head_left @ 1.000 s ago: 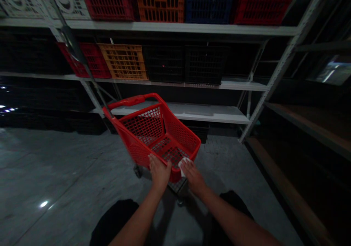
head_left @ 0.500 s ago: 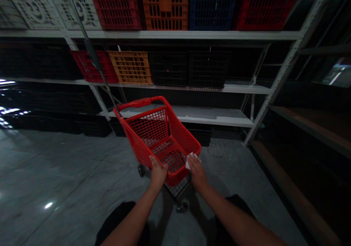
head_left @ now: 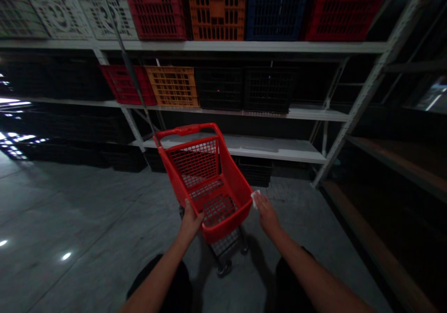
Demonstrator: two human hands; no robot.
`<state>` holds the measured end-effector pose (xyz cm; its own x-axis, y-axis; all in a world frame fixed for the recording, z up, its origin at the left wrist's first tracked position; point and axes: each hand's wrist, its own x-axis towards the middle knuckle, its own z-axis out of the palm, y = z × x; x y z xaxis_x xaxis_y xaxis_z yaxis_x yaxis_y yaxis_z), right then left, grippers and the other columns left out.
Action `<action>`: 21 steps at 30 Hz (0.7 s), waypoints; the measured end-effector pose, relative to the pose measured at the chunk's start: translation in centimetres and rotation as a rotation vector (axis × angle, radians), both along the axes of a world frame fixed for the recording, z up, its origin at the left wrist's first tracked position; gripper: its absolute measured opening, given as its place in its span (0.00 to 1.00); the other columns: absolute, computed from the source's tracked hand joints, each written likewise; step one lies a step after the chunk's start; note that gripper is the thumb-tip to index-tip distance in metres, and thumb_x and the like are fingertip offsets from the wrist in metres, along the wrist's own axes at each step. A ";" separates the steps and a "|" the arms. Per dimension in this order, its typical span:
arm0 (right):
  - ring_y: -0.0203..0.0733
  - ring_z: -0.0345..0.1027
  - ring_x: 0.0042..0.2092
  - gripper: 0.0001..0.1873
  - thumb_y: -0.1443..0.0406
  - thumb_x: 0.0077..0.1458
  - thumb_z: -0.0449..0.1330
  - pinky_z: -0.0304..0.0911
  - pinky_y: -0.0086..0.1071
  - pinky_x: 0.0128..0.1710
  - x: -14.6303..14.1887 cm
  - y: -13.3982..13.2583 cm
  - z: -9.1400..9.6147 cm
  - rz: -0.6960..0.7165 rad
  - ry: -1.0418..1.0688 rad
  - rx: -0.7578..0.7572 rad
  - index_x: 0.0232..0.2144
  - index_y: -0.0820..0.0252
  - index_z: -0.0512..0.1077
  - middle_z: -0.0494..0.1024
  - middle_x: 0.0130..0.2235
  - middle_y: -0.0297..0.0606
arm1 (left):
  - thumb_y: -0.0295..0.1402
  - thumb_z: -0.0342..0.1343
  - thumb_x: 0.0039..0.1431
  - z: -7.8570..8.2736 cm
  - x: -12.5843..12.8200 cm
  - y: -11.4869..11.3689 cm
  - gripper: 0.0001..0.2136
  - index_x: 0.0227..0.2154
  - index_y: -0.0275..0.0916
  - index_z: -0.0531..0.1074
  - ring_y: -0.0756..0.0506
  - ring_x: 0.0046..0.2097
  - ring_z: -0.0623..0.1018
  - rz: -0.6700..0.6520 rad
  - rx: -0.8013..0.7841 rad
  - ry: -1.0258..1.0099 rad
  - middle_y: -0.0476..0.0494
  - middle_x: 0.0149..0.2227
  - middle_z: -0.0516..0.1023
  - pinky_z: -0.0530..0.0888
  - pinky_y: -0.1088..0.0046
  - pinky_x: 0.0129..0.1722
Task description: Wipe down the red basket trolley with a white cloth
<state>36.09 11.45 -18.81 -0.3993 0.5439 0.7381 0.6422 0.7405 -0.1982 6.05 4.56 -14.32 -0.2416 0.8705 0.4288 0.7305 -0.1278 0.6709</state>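
A red plastic mesh shopping cart (head_left: 223,201) stands on wheels in front of me, with a long thin pole rising from its far left corner. Its basket shows no contents. My left hand (head_left: 190,222) grips the near left rim. My right hand (head_left: 267,215) lies just outside the right rim, its fingertips pressing a small white cloth (head_left: 255,199) against the rim's outer edge. The cart's lower wire rack and a front wheel (head_left: 224,268) show beneath the basket.
Grey metal shelving (head_left: 209,45) holds several red, orange, blue, white and black crates ahead. Below it stands a low white shelf. A brown wooden shelf (head_left: 380,248) runs along the right side. Polished grey concrete floor (head_left: 87,201) spreads left. My dark shorts show below.
My right hand and the cloth have moved rightward to the rim's outer side. My left hand has slid back along the left rim. The cart has turned slightly, and the view has shifted.
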 end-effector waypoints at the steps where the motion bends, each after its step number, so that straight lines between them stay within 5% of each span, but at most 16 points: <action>1: 0.38 0.42 0.62 0.38 0.81 0.46 0.39 0.49 0.49 0.58 0.7 0.6 0.4 -0.048 0.052 -0.007 0.60 0.60 0.47 0.57 0.59 0.41 | 0.33 0.46 0.50 0.1 -0.3 -0.2 0.26 0.54 0.33 0.55 0.43 0.56 0.65 -0.044 -0.003 -0.038 0.37 0.54 0.64 0.62 0.63 0.56; 4: 0.39 0.42 0.62 0.35 0.79 0.49 0.39 0.48 0.49 0.59 1.1 1.0 1.6 -0.070 0.131 -0.034 0.60 0.59 0.47 0.54 0.61 0.40 | 0.34 0.46 0.49 0.1 -1.6 -0.9 0.27 0.54 0.33 0.54 0.43 0.55 0.65 -0.113 -0.018 -0.147 0.37 0.54 0.65 0.62 0.62 0.56; 8: 0.41 0.43 0.62 0.28 0.75 0.56 0.41 0.53 0.45 0.58 -1.2 -1.8 2.0 0.215 -0.026 -0.041 0.58 0.56 0.53 0.58 0.59 0.38 | 0.34 0.45 0.48 0.0 -4.1 -1.4 0.30 0.56 0.34 0.51 0.44 0.55 0.66 -0.132 -0.066 -0.148 0.39 0.54 0.66 0.65 0.63 0.54; 12: 0.44 0.41 0.62 0.25 0.71 0.58 0.42 0.56 0.46 0.56 -3.8 -5.7 1.6 0.326 -0.050 -0.047 0.59 0.62 0.52 0.58 0.59 0.43 | 0.29 0.44 0.47 1.0 -5.2 -2.1 0.29 0.55 0.28 0.54 0.41 0.56 0.65 0.110 -0.150 0.114 0.33 0.54 0.65 0.63 0.61 0.55; 16: 0.43 0.42 0.62 0.25 0.70 0.59 0.42 0.56 0.44 0.55 -5.6 -8.7 1.8 0.349 -0.122 -0.036 0.59 0.63 0.52 0.60 0.58 0.43 | 0.31 0.43 0.53 3.2 -1.6 -3.7 0.23 0.53 0.30 0.59 0.37 0.62 0.52 0.268 -0.043 0.445 0.33 0.60 0.55 0.51 0.53 0.59; 18: 0.42 0.42 0.62 0.25 0.71 0.59 0.42 0.56 0.43 0.56 -6.2 -9.8 2.1 0.380 -0.178 -0.024 0.59 0.62 0.51 0.60 0.58 0.42 | 0.35 0.40 0.57 3.9 1.2 -4.7 0.18 0.45 0.35 0.68 0.38 0.57 0.62 0.172 -0.122 0.558 0.36 0.54 0.67 0.55 0.53 0.57; 21: 0.42 0.41 0.62 0.25 0.71 0.59 0.42 0.54 0.43 0.57 -6.9 -10.4 2.9 0.457 -0.280 -0.012 0.59 0.64 0.51 0.60 0.58 0.42 | 0.41 0.31 0.61 3.8 4.3 -5.8 0.27 0.29 0.33 0.75 0.39 0.37 0.77 0.122 -0.365 0.593 0.33 0.31 0.78 0.69 0.57 0.44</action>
<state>29.19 1.06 -15.95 -0.7781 0.2762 0.5642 0.2842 0.9558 -0.0759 10.34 -1.24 -10.55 -0.1628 0.9654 0.2037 0.9808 0.1359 0.1401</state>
